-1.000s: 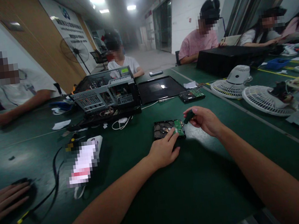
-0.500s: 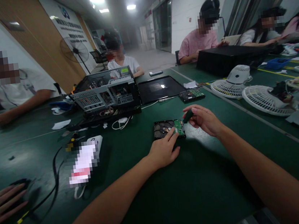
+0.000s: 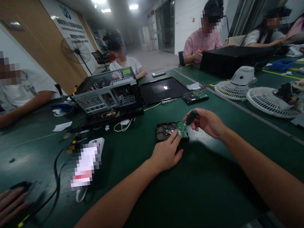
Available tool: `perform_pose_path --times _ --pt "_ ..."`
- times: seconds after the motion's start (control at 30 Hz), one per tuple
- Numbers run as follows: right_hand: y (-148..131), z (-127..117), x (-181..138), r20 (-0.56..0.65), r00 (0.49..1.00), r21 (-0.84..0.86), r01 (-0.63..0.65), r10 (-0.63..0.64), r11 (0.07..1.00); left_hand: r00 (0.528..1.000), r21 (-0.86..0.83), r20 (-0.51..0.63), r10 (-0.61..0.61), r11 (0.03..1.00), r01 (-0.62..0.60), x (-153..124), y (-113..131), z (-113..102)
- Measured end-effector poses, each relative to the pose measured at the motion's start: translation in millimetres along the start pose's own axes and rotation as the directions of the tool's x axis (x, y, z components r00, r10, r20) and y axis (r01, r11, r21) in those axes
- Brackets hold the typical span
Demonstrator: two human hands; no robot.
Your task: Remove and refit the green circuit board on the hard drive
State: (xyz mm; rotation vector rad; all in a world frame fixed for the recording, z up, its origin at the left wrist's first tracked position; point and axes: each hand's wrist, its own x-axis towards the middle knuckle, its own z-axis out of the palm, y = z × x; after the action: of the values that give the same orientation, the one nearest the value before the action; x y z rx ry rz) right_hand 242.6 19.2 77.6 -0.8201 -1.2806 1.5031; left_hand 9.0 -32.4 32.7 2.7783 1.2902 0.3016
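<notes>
One hard drive lies on the green table, circuit board upward. Left hand: fingers outstretched, thumb apart, fingertips resting on the board. Right hand: thumb and fingers pinch a screwdriver, shaft angled down. Progress: board in place on drive; screwdriver work judged unfinished. Tip probably meets the board, too small to confirm. Left fingers cover part; screws cannot be counted.
</notes>
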Motion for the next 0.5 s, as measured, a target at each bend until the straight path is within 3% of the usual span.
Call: perform_pose_path --times 0.5 --pt "0.5 0.0 -0.7 -0.031 1.0 0.0 -0.003 0.003 1.0 1.0 0.008 -0.003 0.0 1.0 0.0 -0.3 -1.0 1.6"
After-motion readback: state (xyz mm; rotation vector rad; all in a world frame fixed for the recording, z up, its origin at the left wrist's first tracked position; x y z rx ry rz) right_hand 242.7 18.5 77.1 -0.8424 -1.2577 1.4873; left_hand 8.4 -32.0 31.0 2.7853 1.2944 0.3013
